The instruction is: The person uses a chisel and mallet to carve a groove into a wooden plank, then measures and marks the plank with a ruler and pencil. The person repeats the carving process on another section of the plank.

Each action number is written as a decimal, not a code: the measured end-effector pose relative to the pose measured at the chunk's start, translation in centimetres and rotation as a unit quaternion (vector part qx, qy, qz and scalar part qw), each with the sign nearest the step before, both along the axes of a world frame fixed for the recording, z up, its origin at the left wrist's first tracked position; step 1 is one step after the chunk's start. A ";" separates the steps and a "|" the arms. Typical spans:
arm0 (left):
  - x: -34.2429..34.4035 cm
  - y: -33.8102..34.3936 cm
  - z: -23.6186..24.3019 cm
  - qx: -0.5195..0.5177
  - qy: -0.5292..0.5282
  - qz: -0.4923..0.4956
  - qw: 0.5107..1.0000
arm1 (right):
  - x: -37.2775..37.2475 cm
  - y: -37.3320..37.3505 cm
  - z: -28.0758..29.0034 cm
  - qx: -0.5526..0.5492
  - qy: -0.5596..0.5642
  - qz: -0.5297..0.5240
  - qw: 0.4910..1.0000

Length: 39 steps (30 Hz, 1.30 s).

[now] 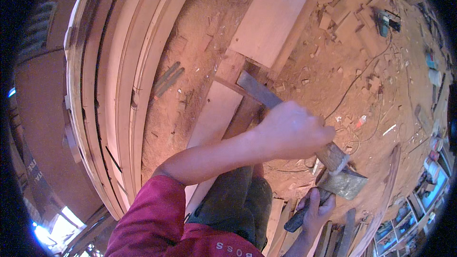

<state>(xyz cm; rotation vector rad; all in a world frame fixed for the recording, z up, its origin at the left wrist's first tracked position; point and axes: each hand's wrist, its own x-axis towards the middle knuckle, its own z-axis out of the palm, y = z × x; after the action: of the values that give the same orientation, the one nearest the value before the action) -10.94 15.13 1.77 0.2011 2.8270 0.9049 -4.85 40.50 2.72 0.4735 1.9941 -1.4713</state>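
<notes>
My left hand (297,131) is closed around a chisel (261,90) with a wide flat metal blade and a wooden handle. The blade's tip rests at a dark rectangular mortise cut in a wooden beam (273,16). In my right hand (318,209), lower down, is a hammer (345,184) with a broad block-like metal head and a dark handle. Its head is at the butt of the chisel's handle; whether they touch I cannot tell. My left forearm and red sleeve cross over the nearer length of the beam, with my legs astride it.
Several long curved-looking planks (143,28) stand along the left. Two dark metal tools (169,81) lie on the sawdust-covered ground beside them. Wood offcuts (350,24) are piled at the far right, near a green tool (383,24) with a cord (362,74) trailing across the ground.
</notes>
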 end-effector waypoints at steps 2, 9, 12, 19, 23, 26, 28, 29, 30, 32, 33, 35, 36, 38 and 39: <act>0.2 -0.7 -0.7 0.020 0.019 0.009 1.000 | 0.1 0.2 -0.2 -0.001 -0.012 -0.003 1.000; 0.8 -2.6 -1.3 0.008 0.028 -0.031 0.999 | 0.5 -0.6 0.1 0.015 -0.037 -0.012 0.999; 0.6 -2.7 -1.4 0.023 0.043 -0.033 0.998 | 0.7 -0.6 -0.1 0.002 -0.024 -0.009 1.000; 0.4 -2.1 -1.3 0.033 0.044 -0.038 0.998 | 1.2 -1.4 -0.5 0.001 -0.014 -0.019 1.000; 0.2 -2.0 -1.3 0.044 0.052 -0.020 0.997 | 1.4 -1.7 -0.7 0.006 -0.008 -0.006 1.000; 0.1 -1.0 0.3 0.083 0.056 -0.044 0.994 | 1.3 -2.1 -0.5 0.022 -0.012 -0.005 1.000; -0.2 0.1 0.7 0.115 0.071 -0.067 0.989 | 1.3 -2.4 -0.6 0.033 -0.008 -0.007 0.999; -0.6 0.9 0.6 0.129 0.085 -0.072 0.985 | 1.2 -2.3 -0.7 0.033 -0.003 -0.004 0.999; -1.1 1.6 0.6 0.142 0.098 -0.076 0.982 | 1.1 -2.3 -0.7 0.034 0.003 -0.002 0.999; -1.9 2.4 0.3 0.136 0.109 -0.055 0.983 | 0.8 -2.5 -0.6 0.025 0.009 -0.009 1.000; -2.5 2.4 0.1 0.134 0.112 -0.048 0.984 | 0.7 -2.5 -0.5 0.021 0.012 -0.014 1.000; -3.0 2.4 -0.2 0.128 0.112 -0.044 0.984 | 0.6 -2.1 -0.3 0.037 0.001 -0.032 0.999; -3.2 2.3 -0.3 0.125 0.110 -0.046 0.985 | 0.6 -1.9 -0.3 0.045 -0.005 -0.042 0.998; -3.3 2.3 -0.4 0.124 0.112 -0.045 0.985 | 0.3 -1.9 0.0 0.043 0.012 -0.049 0.998; -3.4 2.3 -0.4 0.126 0.116 -0.041 0.984 | 0.1 -1.8 0.2 0.042 0.020 -0.053 0.998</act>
<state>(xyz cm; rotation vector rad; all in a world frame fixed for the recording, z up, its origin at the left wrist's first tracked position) -14.33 17.46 1.39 0.4812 2.8738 1.2978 -4.77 38.66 2.95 0.5973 2.0963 -1.4755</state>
